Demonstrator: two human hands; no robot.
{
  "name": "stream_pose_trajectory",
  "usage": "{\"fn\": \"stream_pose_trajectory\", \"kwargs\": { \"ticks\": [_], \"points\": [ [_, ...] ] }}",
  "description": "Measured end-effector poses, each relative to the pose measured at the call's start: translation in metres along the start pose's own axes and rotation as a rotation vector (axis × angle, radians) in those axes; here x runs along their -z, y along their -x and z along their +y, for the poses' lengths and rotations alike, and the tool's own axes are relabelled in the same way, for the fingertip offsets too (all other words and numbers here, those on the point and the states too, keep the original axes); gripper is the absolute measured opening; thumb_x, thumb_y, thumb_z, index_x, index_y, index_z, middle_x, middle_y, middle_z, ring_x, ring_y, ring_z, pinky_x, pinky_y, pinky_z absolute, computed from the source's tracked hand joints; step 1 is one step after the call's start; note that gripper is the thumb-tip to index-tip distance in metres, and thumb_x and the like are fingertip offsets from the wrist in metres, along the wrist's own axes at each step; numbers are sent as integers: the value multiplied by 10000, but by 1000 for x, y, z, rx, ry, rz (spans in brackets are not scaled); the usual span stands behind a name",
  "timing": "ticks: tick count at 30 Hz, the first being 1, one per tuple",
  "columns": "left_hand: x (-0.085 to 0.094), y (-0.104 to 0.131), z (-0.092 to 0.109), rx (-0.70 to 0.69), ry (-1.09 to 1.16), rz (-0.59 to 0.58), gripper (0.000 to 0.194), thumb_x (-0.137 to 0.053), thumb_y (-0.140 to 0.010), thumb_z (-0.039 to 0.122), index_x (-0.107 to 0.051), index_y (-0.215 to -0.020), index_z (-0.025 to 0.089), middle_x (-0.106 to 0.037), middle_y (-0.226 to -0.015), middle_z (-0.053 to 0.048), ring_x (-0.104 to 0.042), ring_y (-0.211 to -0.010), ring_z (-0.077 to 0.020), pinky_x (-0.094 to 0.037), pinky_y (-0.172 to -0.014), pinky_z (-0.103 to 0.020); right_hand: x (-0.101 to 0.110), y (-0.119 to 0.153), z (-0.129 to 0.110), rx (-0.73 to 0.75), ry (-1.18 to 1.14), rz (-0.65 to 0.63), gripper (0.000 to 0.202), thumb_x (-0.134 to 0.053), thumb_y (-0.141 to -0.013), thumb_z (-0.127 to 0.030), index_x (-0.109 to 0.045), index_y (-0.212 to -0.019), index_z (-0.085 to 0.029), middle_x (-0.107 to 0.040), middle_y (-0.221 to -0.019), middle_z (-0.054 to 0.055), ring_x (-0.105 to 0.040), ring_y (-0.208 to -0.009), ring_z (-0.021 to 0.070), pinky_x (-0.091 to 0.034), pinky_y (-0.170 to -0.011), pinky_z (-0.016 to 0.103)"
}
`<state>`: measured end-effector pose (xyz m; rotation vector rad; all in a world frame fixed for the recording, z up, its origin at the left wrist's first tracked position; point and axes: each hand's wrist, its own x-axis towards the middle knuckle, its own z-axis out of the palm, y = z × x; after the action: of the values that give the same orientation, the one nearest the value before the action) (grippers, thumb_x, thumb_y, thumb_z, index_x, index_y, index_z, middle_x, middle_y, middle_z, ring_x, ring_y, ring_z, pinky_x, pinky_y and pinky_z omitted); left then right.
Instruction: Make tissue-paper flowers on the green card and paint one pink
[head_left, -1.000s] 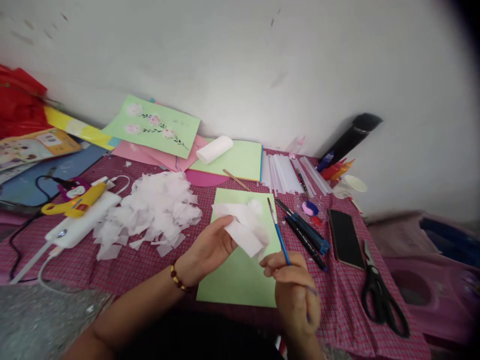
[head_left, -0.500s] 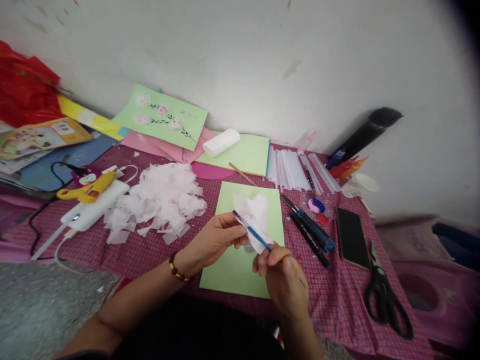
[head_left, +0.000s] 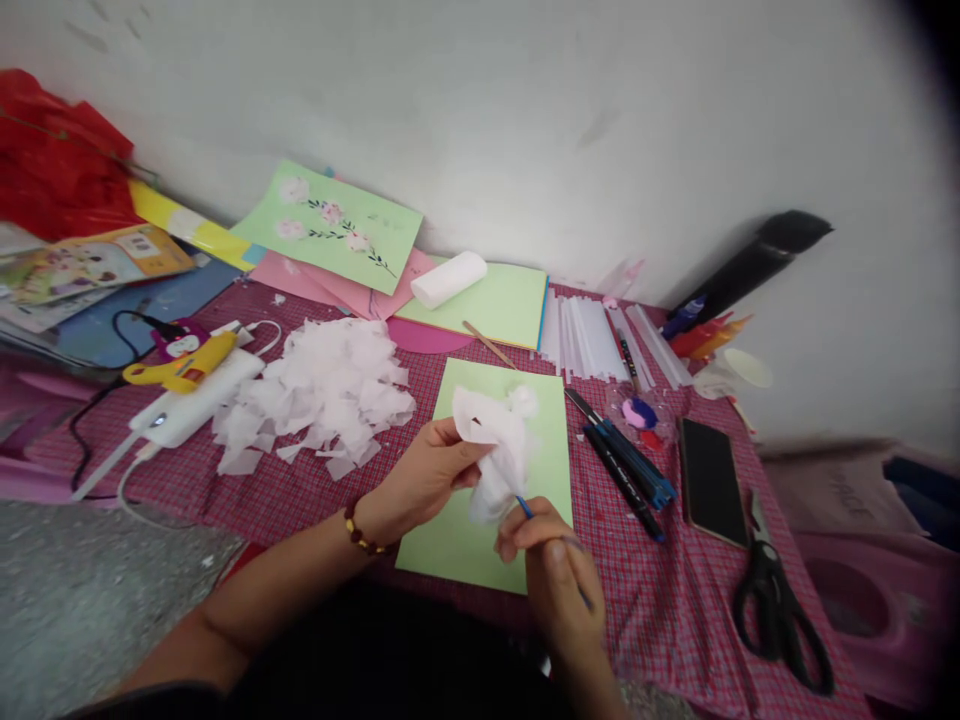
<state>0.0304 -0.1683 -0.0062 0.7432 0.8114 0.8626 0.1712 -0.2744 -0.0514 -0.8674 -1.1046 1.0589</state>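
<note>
Over green sheet point(head_left: 461, 548): left fingers point(head_left: 466, 458) pinch tissue point(head_left: 501, 445); right fingers point(head_left: 544, 530) grip brush point(head_left: 525, 507), bristles hidden by tissue.

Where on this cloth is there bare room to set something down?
Bare cloth shows between the right hand and scissors, and between the paper pile and left forearm. It is crowded around the marker and phone.

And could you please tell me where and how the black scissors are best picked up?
Probably by the black handle loops, coming down from the near side: the scissors lie with the loops toward the viewer, while the blades point away, close beside the phone.
</note>
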Motion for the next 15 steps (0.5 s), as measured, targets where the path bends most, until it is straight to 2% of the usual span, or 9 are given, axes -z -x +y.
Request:
{"fn": "stream_pose_trajectory", "kwargs": {
  "ticks": [3, 5, 9, 11, 13, 15],
  "points": [
    [2, -1, 1, -79, -85, 75, 286, -759, -675, 364, -571, -607, 159, -477, -531, 60, -326, -469, -44, -262, -462, -186, -2, 5, -1, -25, 25, -11, 311, -400, -993, -385, -666, -922, -239, -578, -759, 50, -576, -819, 214, -457, -737, 380],
    [8, 0, 6, -80, -179, 52, 324, -739, -688, 404, -549, -598, 159, -442, -524, 63, -311, -479, -51, -255, -470, -192, -2, 6, -3, -38, -12, -8, 316, -393, -995, -362, -668, -908, -233, -589, -759, 54, -583, -820, 216, -457, -733, 381],
    [27, 4, 28, 14, -602, -226, 272, -676, -773, 399, -598, -691, 152, -505, -611, 36, -403, -559, -85, -319, -533, -203, 2, 3, -8, -87, -153, -34, 334, -391, -995, -320, -683, -871, -216, -606, -709, 54, -582, -739, 196, -450, -653, 338],
    [36, 7, 37, 21, -823, -341, 303, -637, -809, 402, -574, -655, 149, -489, -612, 32, -404, -580, -94, -303, -540, -206, 6, 0, -10, -149, -218, -63, 336, -420, -987, -338, -688, -837, -204, -621, -703, 52, -570, -650, 170, -433, -583, 304],
    [41, 11, 40, 13, -944, -400, 375, -601, -834, 428, -516, -594, 153, -428, -578, 38, -366, -566, -93, -270, -527, -212, 9, -3, -14, -219, -270, -76, 348, -453, -973, -380, -682, -790, -191, -630, -698, 51, -550, -568, 145, -409, -519, 279],
    [42, 16, 39, 18, -961, -380, 409, -550, -862, 461, -503, -589, 161, -419, -579, 34, -363, -572, -103, -282, -534, -220, 11, -6, -17, -274, -285, -78, 372, -481, -954, -429, -669, -750, -181, -621, -671, 47, -539, -527, 135, -391, -477, 264]
  ]
}}
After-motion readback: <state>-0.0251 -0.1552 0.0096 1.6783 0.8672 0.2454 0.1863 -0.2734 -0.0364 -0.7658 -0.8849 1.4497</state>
